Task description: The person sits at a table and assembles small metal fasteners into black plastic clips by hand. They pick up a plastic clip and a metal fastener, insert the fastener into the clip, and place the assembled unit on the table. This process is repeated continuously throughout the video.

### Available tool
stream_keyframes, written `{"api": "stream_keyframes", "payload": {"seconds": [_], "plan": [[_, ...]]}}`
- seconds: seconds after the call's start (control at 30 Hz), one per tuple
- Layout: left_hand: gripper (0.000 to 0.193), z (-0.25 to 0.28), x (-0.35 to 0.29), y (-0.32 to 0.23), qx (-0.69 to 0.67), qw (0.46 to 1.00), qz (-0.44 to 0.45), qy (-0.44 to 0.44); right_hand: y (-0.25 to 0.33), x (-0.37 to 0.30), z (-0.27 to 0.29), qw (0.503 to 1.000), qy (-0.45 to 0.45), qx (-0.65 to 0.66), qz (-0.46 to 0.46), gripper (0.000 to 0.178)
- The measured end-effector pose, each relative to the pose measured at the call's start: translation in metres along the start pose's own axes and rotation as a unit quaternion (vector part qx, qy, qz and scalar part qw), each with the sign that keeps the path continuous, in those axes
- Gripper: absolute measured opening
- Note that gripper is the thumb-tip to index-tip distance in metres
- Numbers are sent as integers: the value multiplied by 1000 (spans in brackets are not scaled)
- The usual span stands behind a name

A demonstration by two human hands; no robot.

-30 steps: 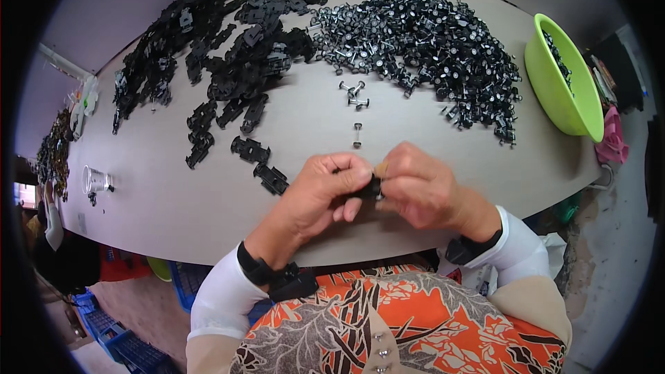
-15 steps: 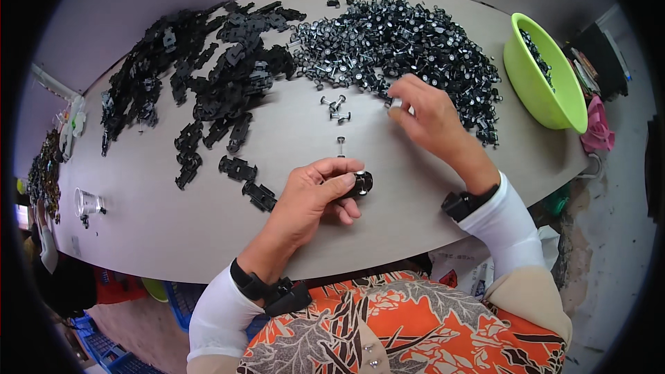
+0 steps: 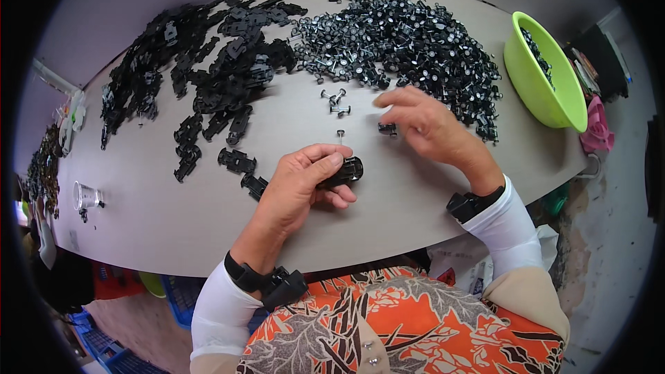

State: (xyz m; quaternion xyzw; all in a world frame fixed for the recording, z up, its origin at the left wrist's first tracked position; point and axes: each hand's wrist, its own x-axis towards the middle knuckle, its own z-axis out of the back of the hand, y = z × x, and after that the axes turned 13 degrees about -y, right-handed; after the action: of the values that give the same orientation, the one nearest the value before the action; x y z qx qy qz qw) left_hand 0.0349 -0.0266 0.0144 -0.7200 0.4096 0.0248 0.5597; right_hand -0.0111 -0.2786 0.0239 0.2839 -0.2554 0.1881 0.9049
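My left hand is closed around a black toy car chassis, its front end showing past my thumb. A wheel axle stands up just beyond the fingers of that hand. My right hand hovers over the table, fingers apart and slightly smeared. Beside its thumb side is a small dark wheel piece, which looks to be lying on the table. A few loose wheel axles with silvery shafts lie between my hands and the big wheel pile.
Black chassis parts are heaped at the far left, with some strewn nearer my left hand. A green basin holding wheels stands at the right. A clear plastic cup is at the left. Another person's arm shows at the left edge.
My right hand's fingers have spread apart from a pinch, and a dark wheel piece now shows below them. My left hand has moved slightly left and away from me with the chassis, which has tilted.
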Motion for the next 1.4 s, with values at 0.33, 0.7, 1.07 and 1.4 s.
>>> {"api": "stream_keyframes", "payload": {"seconds": [0.33, 0.7, 1.07, 1.4], "plan": [[37, 3, 2, 1, -20, 1000, 5, 7, 16, -10, 6, 988, -6, -15, -156, 13], [44, 3, 5, 0, -139, 984, 66, 92, 14, -21, 9, 988, 74, 35, -128, 10], [29, 8, 8, 7, -106, 990, 42, 77, 55, -4, -4, 989, -93, 111, -42, 14], [25, 8, 5, 7, -95, 993, 4, 63, 75, -10, -38, 986, -81, 130, -68, 16]]}}
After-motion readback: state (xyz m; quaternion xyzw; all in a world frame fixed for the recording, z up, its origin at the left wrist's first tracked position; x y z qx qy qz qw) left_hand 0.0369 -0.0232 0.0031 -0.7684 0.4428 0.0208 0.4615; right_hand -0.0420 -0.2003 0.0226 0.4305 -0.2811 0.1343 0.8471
